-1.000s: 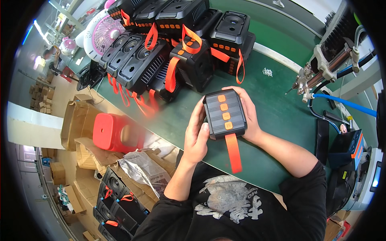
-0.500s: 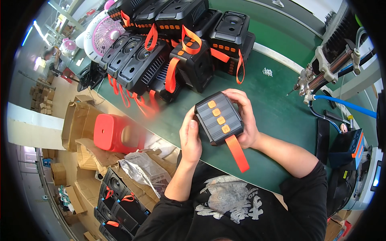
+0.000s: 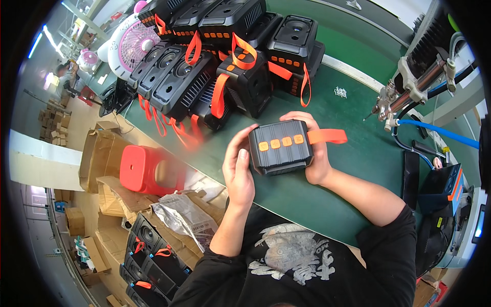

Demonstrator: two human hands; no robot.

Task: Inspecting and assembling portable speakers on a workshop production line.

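Between my two hands is a black portable speaker (image 3: 279,153), its row of orange square buttons facing up. My left hand (image 3: 239,171) presses against its left side, thumb along the near edge. Around its right side and far edge wraps my right hand (image 3: 318,156), the fingertips partly hidden behind the casing. An orange strap (image 3: 328,135) sticks out to the right from the speaker, across my right hand. Below it lies the green tabletop (image 3: 291,197).
Several similar speakers with orange straps are stacked (image 3: 179,77) at the far left. Small screws (image 3: 340,92) lie beyond my right hand. A metal screwdriving fixture (image 3: 409,94) with a blue hose stands at right. A red stool (image 3: 140,169) and a box of speakers (image 3: 153,261) are at left.
The speaker has been turned between my hands, so its button row now runs nearly level. Its strap swung from pointing toward me to pointing right.
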